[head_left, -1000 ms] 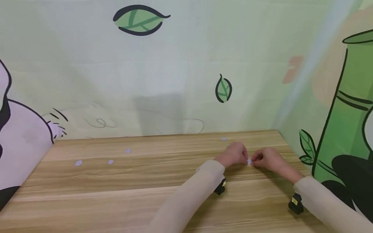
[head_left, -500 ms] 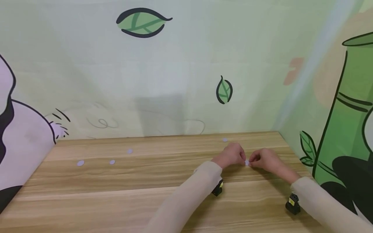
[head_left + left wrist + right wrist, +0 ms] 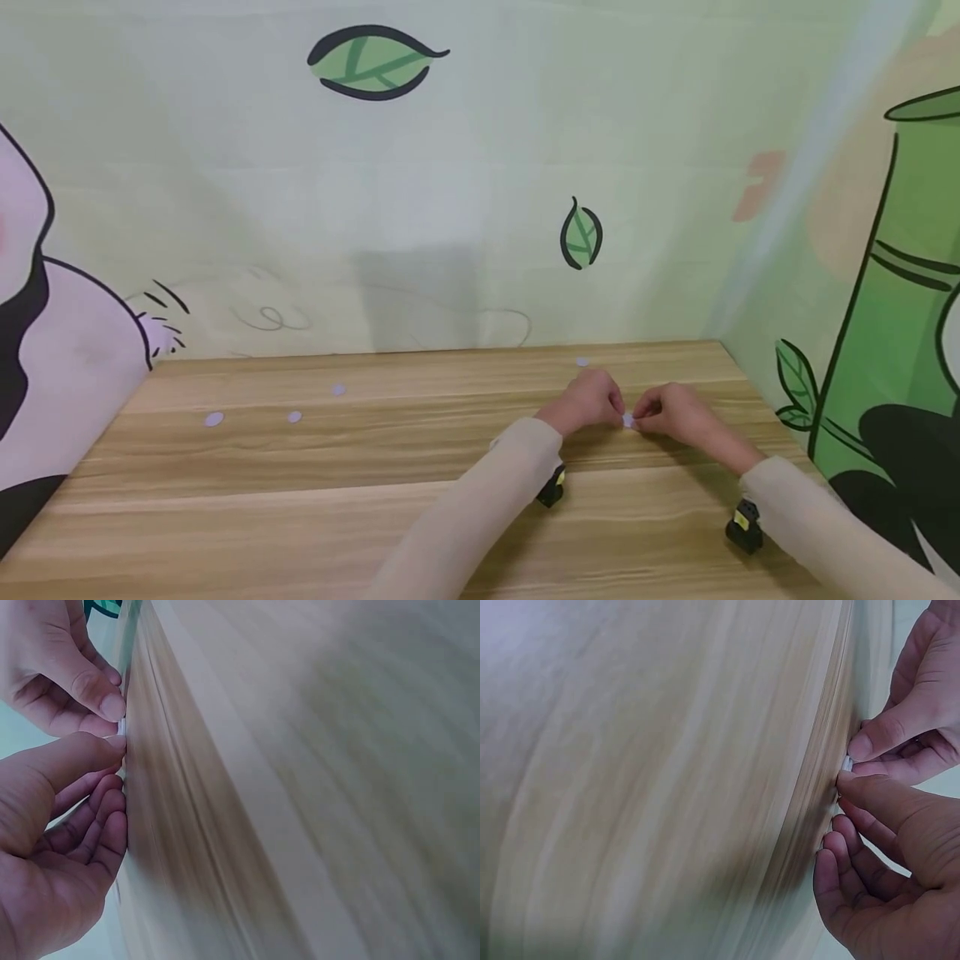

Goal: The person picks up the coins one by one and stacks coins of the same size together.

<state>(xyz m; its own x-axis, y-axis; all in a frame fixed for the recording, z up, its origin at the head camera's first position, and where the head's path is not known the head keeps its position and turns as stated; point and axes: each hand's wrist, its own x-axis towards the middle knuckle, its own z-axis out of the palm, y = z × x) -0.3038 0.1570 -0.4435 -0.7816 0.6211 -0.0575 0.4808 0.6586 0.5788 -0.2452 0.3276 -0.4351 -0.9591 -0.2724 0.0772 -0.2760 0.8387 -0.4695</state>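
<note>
The disc [image 3: 628,420] sits between the fingertips of the left hand [image 3: 586,397] and right hand [image 3: 675,412], each pinching an edge, partly covering it. Whether it touches the table [image 3: 300,533] is unclear. Wrist views show only a sliver by the thumbs [image 3: 112,706]; the head view clearly shows other discs [image 3: 214,419].

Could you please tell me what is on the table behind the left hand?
A pale disc shows beyond the left hand; what the hand covers in the head view is hidden.
</note>
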